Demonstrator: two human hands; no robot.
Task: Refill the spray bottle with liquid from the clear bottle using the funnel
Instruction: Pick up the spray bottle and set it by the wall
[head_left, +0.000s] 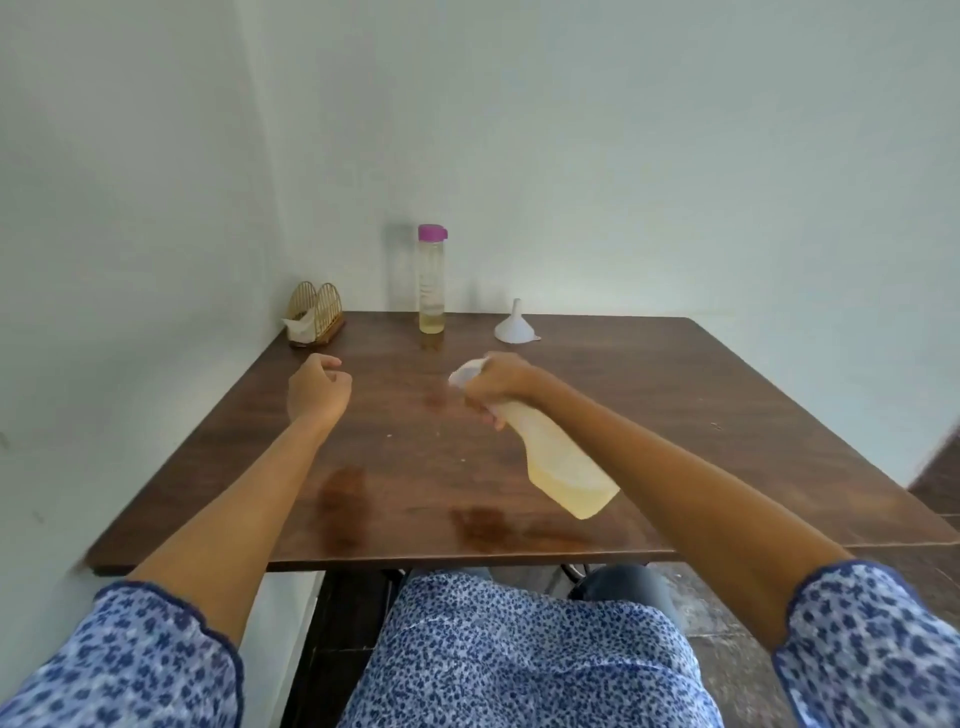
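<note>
Nearest you, your right hand (496, 382) is wrapped around the neck of the spray bottle (563, 465), just under its white trigger head. You hold it off the desk (727, 415), tilted so the base swings back toward you. That grip suits bringing it in to unscrew the head, which is still on. Pale yellow liquid sits in the low end of the body.

To the left of the spray bottle, your left hand (318, 389) hovers above the desk with fingers curled in and holding nothing. It looks ready to take the bottle's body.

Beyond the spray bottle, the white funnel (516, 325) rests mouth down and spout up, a stable way to park it. Left of that stands the clear bottle (432, 280), upright, purple cap on, a little liquid at the bottom. Farthest left is a gold napkin holder (315, 314).
</note>
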